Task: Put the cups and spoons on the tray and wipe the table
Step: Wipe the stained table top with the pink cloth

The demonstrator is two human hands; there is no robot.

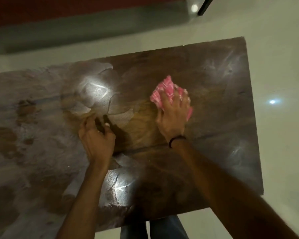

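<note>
A dark brown wooden table (205,75) fills most of the view, with dusty grey smears on its left half and shiny light reflections. My right hand (173,114) presses flat on a crumpled pink cloth (164,90) right of the table's middle; the fingers are spread over the cloth. My left hand (97,135) rests on the table left of centre, fingers loosely curled, holding nothing. No cups, spoons or tray are in view. The picture is blurred by motion.
The table's right edge (252,118) and near edge (162,218) border a pale glossy floor (283,66). A dark red and grey strip (76,23) runs along the far side. My legs in jeans (162,228) show below the near edge. A black bar (205,6) stands top right.
</note>
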